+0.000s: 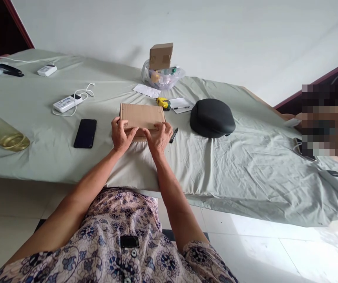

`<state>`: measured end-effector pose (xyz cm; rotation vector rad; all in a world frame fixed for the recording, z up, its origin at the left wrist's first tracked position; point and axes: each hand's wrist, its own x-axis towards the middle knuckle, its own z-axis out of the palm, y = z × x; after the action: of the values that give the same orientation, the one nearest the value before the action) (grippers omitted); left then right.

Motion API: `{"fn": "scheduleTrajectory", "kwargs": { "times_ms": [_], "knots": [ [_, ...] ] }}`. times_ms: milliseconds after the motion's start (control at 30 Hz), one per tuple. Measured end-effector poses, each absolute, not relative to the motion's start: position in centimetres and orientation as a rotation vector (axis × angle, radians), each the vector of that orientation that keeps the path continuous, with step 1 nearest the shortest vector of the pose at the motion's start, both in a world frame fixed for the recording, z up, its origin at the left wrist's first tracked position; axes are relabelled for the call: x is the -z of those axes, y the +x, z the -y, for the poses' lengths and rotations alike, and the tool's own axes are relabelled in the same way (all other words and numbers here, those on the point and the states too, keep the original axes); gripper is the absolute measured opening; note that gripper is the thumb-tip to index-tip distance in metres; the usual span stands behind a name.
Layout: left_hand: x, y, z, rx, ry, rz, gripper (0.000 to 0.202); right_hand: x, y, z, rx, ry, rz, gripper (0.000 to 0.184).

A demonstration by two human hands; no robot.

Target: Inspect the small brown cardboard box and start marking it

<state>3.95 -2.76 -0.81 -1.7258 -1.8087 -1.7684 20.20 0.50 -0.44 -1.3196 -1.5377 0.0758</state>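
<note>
With curled fingers, the left hand and right hand grip the near corners of a cardboard box on the pale green tablecloth, beside a black marker.

Cloth-covered table under cardboard box, phone, black case.

Arms outstretched, a person's left hand and right hand grip a cardboard box at both sides, thumbs inward.

Your box is between phone, left, and case, right; a basket stands behind, near the back edge of the table.
</note>
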Motion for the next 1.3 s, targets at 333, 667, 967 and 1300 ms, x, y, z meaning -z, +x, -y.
{"fn": "scheduleTrajectory", "kwargs": {
  "times_ms": [333,667,967,1300],
  "knots": [
    [0.6,2.7,2.2,1.829,-1.743,1.837,0.039,0.8,22.5,-1.4,-0.271,-1.154,1.402,0.030],
    [1.0,0.6,1.6,1.729,-1.629,2.016,0.053,0.2,21.5,-0.3,-0.422,-0.973,1.469,0.037],
    [1.4,1.7,2.3,1.697,-1.884,1.892,0.066,0.2,19.3,1.4,-0.490,-0.869,1.783,0.043],
    [1.0,2.0,2.8,1.616,-2.097,1.801,0.098,0.3,21.6,-0.9,-0.459,-1.042,1.716,0.044]
  ]
}}
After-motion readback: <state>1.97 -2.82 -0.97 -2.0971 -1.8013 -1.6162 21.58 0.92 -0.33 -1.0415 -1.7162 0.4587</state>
